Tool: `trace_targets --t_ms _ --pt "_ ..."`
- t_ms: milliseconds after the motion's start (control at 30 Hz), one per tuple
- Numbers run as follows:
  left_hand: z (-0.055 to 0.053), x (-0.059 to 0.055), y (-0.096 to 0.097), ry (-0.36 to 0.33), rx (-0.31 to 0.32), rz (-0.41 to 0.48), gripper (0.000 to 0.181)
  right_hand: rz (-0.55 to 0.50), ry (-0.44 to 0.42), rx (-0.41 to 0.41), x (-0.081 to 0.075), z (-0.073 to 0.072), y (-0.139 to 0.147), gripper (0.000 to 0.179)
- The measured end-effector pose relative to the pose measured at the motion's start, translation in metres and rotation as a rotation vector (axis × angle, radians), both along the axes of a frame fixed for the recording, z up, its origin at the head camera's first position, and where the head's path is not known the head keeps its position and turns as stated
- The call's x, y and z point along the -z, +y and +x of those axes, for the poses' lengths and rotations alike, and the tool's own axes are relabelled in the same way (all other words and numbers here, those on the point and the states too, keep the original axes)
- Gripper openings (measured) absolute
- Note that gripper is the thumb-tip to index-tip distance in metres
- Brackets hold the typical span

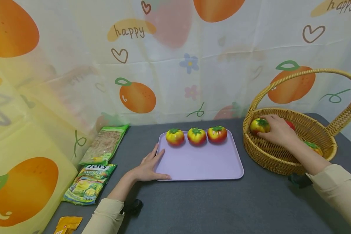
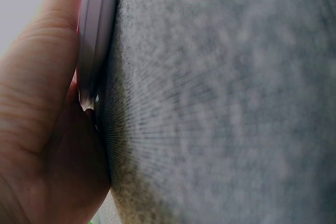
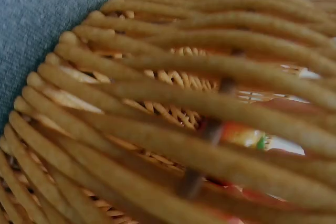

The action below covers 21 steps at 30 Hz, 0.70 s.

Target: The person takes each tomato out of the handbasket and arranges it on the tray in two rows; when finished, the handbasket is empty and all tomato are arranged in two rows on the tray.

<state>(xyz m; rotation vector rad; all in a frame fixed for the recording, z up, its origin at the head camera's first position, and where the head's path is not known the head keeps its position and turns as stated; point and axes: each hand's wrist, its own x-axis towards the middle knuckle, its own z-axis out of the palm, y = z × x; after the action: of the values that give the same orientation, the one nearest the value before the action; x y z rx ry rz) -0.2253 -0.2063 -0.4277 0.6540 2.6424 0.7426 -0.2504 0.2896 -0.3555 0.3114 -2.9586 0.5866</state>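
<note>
A lilac tray point(image 1: 200, 162) lies on the table with three red-and-yellow persimmon-like fruits point(image 1: 197, 136) with green leafy tops along its far side. My left hand point(image 1: 149, 167) rests at the tray's left edge, fingers spread and thumb along the near left corner. On the right, my right hand point(image 1: 276, 130) reaches into a wicker basket point(image 1: 269, 161) and holds a similar yellow persimmon-like fruit point(image 1: 257, 126) near the left inner wall. Behind this hand a red item point(image 1: 290, 124) is partly hidden, and another fruit point(image 1: 313, 148) sits beyond the forearm. The right wrist view shows mostly basket weave point(image 3: 157, 98).
The basket's tall arched handle point(image 1: 305, 71) rises over its opening. To the left lie a green-edged bag point(image 1: 105, 144), a FOX'S candy bag point(image 1: 90, 184) and an orange packet point(image 1: 68, 225). A fruit-printed cloth point(image 1: 163, 65) hangs behind the table.
</note>
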Motion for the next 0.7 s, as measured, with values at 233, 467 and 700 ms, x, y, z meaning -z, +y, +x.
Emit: trace_targets --t_ms 233,467,700 --pt "-0.001 0.003 -0.002 -0.011 -0.01 -0.002 0.113 0.028 -0.028 -0.011 0.001 -0.007 -0.002 0.071" --pt "-0.001 0.003 -0.002 -0.021 -0.008 -0.006 0.113 0.056 -0.063 0.002 0.003 -0.01 -0.004 0.072" --pt "-0.001 -0.001 0.0 -0.011 -0.001 -0.002 0.11 0.068 -0.086 0.012 0.005 -0.012 -0.003 0.074"
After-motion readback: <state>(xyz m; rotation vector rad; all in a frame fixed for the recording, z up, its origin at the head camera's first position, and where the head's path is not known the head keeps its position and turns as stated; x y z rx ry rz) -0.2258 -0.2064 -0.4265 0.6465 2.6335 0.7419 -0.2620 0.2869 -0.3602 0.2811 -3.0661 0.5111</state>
